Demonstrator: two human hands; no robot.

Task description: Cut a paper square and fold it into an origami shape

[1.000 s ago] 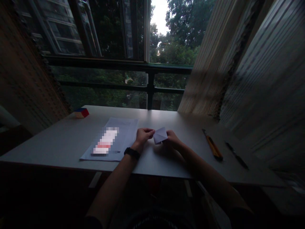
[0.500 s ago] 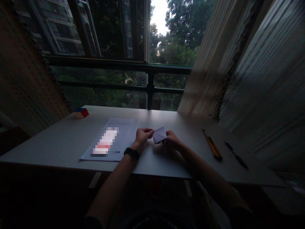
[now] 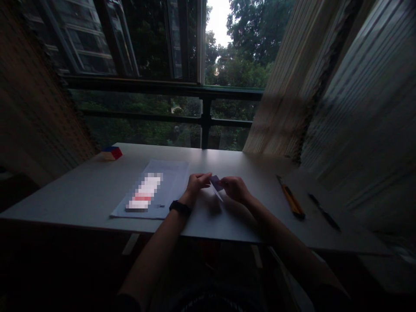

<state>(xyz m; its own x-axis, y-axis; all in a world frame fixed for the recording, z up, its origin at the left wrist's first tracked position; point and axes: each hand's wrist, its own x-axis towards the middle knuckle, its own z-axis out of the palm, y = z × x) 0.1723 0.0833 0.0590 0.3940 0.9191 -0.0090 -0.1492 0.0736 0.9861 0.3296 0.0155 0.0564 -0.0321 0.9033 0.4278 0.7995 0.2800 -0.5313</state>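
Between my hands, just above the white table [image 3: 195, 225], is a small folded piece of paper [image 3: 216, 183], tilted so that one flap points down toward me. My left hand [image 3: 196, 183], with a dark watch on its wrist, pinches the paper's left edge between thumb and fingers. On the other side my right hand [image 3: 236, 187] has its fingers closed on the paper's right edge. Dim light hides the exact folds. A shadow falls on the tabletop beneath the paper.
White sheets [image 3: 173, 173] lie left of my hands, partly blurred out. A multicoloured cube [image 3: 112, 153] sits at the far left. To the right are a yellow utility knife [image 3: 290, 199] and a dark pen [image 3: 324, 212]. Behind the table are a window and curtains [image 3: 276, 95].
The folded paper has turned from showing its broad face to a steeper, narrower angle. My right hand has rotated, its back now more upward, while my left hand has barely moved.
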